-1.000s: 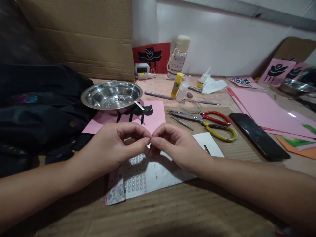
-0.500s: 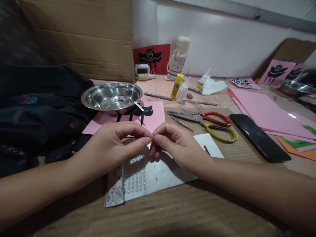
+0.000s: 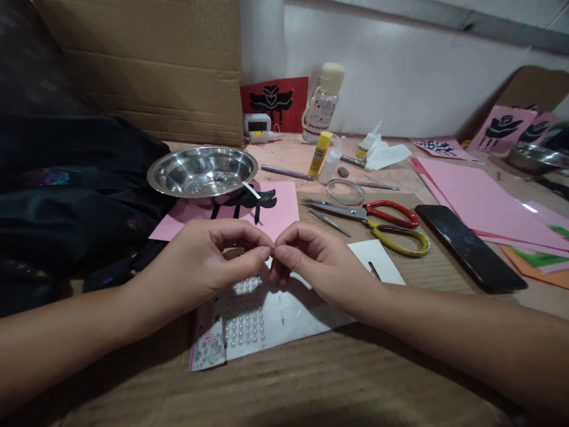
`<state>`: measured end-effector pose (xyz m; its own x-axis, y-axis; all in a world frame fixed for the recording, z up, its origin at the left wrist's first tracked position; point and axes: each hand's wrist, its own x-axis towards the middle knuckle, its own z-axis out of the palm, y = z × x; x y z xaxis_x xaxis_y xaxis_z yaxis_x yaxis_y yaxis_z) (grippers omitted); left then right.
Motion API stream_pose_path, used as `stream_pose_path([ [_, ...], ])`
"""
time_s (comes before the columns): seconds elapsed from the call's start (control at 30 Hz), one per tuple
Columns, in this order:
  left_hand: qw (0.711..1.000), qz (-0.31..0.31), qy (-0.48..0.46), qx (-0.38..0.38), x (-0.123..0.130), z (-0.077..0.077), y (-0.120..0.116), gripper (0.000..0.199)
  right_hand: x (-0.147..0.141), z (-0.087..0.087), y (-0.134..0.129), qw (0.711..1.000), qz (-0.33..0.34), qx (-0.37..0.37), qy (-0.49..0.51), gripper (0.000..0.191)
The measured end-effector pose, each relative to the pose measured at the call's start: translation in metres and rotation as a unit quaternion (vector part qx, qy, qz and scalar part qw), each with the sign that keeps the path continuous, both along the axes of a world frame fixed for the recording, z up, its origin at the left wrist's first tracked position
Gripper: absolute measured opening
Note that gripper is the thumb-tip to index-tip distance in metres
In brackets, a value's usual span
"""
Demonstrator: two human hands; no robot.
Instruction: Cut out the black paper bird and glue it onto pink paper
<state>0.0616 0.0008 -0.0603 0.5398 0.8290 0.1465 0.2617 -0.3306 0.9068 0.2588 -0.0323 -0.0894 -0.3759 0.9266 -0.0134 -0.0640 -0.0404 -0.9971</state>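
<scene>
My left hand [image 3: 231,255] and my right hand [image 3: 306,255] meet fingertip to fingertip in mid-view, both in a pinch. Something tiny and dark sits between the fingertips, too small to name. Beneath the hands lies a white backing sheet [image 3: 306,314] with rows of self-adhesive pearls [image 3: 244,329] at its left. Behind my left hand, a pink card [image 3: 282,204] bears black cut-out shapes [image 3: 267,198], one glittery. A steel bowl [image 3: 155,178] with small shiny bits in it overlaps that card.
Red-and-yellow-handled scissors [image 3: 398,210], tweezers [image 3: 331,223] and a black phone [image 3: 471,249] lie to the right. Further back stand a glue stick [image 3: 319,155], a glue bottle [image 3: 329,166] and a drinking bottle [image 3: 322,110]. Dark fabric [image 3: 80,196] fills the left; pink sheets [image 3: 484,201] lie right.
Both hands stay together in almost the same place. The thumbs and fingertips have shifted slightly, and the tiny dark thing between them shows a little more. The view has moved very slightly.
</scene>
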Motion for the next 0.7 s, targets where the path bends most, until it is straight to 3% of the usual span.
stream_pose_path([
  [0.2,1.0,0.01,0.011,0.016,-0.0003,-0.0014,-0.0025,0.014,0.0003,0.0014,-0.0003,1.0,-0.01,0.015,-0.016,0.023],
  [0.4,0.994,0.022,0.05,0.095,-0.0034,-0.0022,-0.0046,0.022,-0.0004,0.0003,-0.0005,1.0,-0.014,0.004,0.006,0.028],
  [0.7,0.999,0.017,0.006,0.031,-0.0047,-0.0076,-0.0051,0.012,-0.0013,0.0006,0.0006,0.999,-0.038,0.009,0.01,0.039],
])
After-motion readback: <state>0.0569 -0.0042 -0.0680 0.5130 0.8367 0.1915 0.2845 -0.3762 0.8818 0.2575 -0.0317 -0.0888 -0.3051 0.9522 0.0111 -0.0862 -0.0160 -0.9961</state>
